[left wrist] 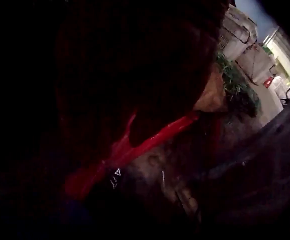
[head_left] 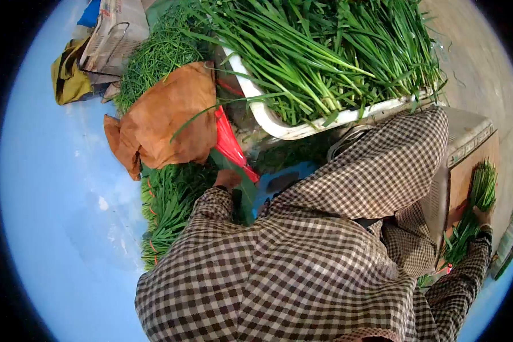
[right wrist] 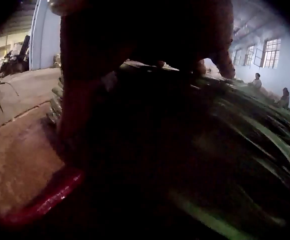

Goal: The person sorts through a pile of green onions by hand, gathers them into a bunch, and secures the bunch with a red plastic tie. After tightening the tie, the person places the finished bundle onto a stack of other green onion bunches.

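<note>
Right arm: reaching out to the person's side, brown-and-white checked sleeve [head_left: 464,285]. Right hand [head_left: 483,216] grasps a slim bunch of long green leafy stalks [head_left: 483,185] around its middle; bunch lies over a flat brown board [head_left: 460,185]. Left arm: bent forward, left hand [head_left: 228,179] beside a shiny red plastic strip [head_left: 228,139] (grasping or released, cannot tell; wrist view too dark).

From above, the head view looks steeply down over the checked clothing [head_left: 319,256] and white tub [head_left: 282,132]. The left-wrist view, very near the red plastic [head_left: 227,139], shares it; the right-wrist view, close on the green bundle [head_left: 484,185], also shared, faces distant windows [right wrist: 271,53].
</note>
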A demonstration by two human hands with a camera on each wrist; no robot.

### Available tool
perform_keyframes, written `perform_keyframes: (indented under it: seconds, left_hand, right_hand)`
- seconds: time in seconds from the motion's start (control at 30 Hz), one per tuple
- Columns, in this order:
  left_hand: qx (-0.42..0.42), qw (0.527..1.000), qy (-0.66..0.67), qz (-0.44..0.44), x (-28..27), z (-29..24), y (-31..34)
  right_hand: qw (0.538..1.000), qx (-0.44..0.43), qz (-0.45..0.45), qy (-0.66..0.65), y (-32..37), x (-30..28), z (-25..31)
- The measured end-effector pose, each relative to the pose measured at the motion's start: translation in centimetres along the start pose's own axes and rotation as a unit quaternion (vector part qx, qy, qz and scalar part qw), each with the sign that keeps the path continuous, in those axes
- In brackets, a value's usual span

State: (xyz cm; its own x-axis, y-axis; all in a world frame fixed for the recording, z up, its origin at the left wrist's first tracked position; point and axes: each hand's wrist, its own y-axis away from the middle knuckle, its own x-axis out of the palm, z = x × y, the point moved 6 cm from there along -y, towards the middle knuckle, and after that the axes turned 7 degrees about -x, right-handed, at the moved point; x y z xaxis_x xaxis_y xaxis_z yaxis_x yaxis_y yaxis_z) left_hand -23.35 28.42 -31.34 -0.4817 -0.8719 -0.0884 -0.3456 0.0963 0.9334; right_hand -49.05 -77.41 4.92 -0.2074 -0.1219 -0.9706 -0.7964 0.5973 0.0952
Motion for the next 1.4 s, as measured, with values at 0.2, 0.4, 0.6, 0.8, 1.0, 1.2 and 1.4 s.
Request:
perform_keyframes:
  seconds: [0.2,0.4,0.6,0.8,1.0,1.2,1.4]
  left_hand:
    - [0.402,0.875,-0.268,-0.021,1.5,5.4,-7.5]
    - [0.181,0.832,-0.492,-0.183,4.1,1.9,-3.9]
    - [-0.028,0.962,-0.175,-0.209,4.1,6.7,-10.3]
    - [-0.188,0.945,-0.039,-0.263,5.8,2.0,-5.4]
    - [0.038,0.898,0.411,-0.153,6.9,-0.8,-3.3]
    - [0.093,0.816,0.564,0.081,4.8,-7.2,5.4]
    - [0.138,0.643,0.663,0.358,3.0,-14.3,16.5]
  right_hand:
    - [0.994,0.053,0.057,-0.071,0.4,-6.3,3.1]
    - [0.999,-0.005,-0.003,-0.036,1.1,-10.7,2.4]
    - [0.997,0.014,0.063,0.036,3.0,-12.8,2.3]
    - [0.992,0.042,0.074,-0.094,4.8,-14.2,2.5]
    - [0.984,0.055,0.049,-0.165,4.9,-12.4,-0.6]
    - [0.97,-0.041,0.031,-0.236,2.7,-8.8,3.3]
    - [0.965,-0.029,0.027,-0.258,0.4,-5.1,8.4]
